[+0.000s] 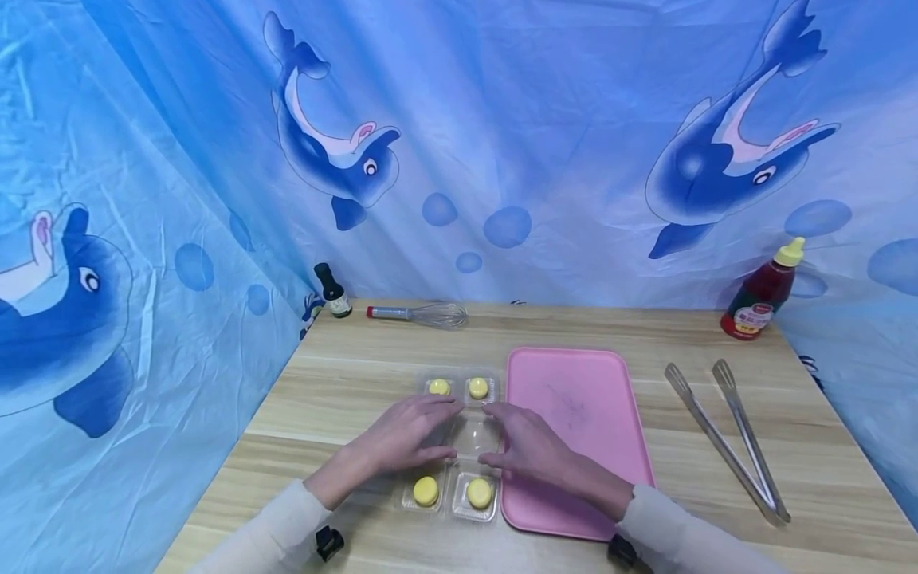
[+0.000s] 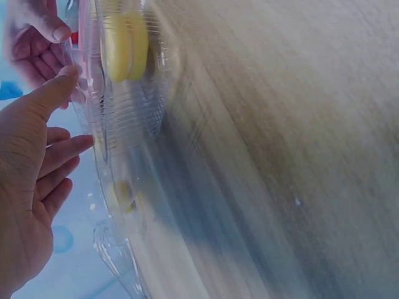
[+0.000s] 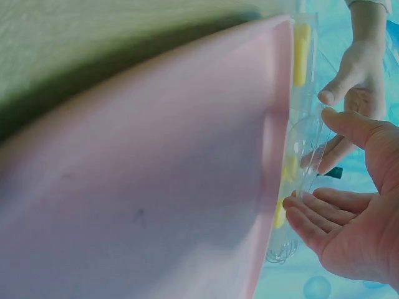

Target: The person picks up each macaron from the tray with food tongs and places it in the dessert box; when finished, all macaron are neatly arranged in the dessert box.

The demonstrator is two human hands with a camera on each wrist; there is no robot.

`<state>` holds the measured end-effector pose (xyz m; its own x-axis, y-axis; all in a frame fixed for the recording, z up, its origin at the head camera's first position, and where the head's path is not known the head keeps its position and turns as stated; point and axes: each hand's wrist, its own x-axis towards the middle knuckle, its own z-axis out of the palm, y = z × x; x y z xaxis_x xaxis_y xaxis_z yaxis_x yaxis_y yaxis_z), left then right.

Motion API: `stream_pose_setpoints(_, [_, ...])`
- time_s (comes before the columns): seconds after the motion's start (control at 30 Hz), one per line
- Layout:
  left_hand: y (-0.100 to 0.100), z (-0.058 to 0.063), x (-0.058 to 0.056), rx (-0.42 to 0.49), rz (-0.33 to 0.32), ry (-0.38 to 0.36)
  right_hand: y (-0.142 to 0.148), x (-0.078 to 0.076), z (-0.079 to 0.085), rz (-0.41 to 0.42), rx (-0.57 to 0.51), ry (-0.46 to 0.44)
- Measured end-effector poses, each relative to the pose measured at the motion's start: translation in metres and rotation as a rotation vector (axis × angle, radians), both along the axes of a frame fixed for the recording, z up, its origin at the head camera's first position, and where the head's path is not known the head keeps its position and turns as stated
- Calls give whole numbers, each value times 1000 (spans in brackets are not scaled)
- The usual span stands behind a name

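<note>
Several clear plastic boxes stand close together in the head view, with yellow macarons in the back left box (image 1: 440, 387), back right box (image 1: 478, 388), front left box (image 1: 426, 492) and front right box (image 1: 480, 493). Between my hands is a clear plastic piece (image 1: 476, 437), domed in the right wrist view; no macaron shows in it. My left hand (image 1: 412, 430) touches its left edge, thumb and fingers spread. My right hand (image 1: 534, 446) faces it, thumb and fingertips at the right edge. The left hand and forearm hide part of the left column.
A pink tray (image 1: 574, 399) lies right of the boxes, partly under my right forearm. Metal tongs (image 1: 739, 438) are farther right. At the back are a whisk (image 1: 419, 314), a small dark bottle (image 1: 332, 291) and a red sauce bottle (image 1: 760, 295). A dolphin-printed curtain (image 1: 559, 96) surrounds the table.
</note>
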<state>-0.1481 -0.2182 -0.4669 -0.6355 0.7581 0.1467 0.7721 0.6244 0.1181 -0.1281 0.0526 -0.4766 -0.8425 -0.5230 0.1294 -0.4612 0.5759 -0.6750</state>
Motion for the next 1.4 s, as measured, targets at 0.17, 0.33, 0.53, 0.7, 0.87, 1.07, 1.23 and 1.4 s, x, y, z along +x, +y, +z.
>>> stream_pose_setpoints(0.17, [0, 6, 2, 51, 6, 10, 5, 0, 4, 3, -14, 13])
stream_pose_setpoints(0.33, [2, 14, 4, 114, 49, -59, 11, 1, 9, 31, -53, 59])
stream_pose_setpoints(0.53, [5, 21, 5, 186, 20, -166, 16, 5, 16, 69, -94, 105])
stream_pose_setpoints(0.7, [5, 24, 7, 219, -30, -151, 19, 8, 19, 92, -148, 70])
stream_pose_setpoints(0.87, [5, 24, 7, 239, -73, -45, 19, 8, 22, 19, -305, -113])
stream_pose_setpoints(1.07, [8, 24, 5, 251, -172, 114, 16, 4, 23, -80, -430, -238])
stream_pose_setpoints(1.23, [10, 22, 7, 250, -212, 139, 15, 3, 22, -84, -513, -318])
stream_pose_setpoints(1.4, [11, 22, 11, 279, -184, 12, 12, 3, 20, -120, -494, -216])
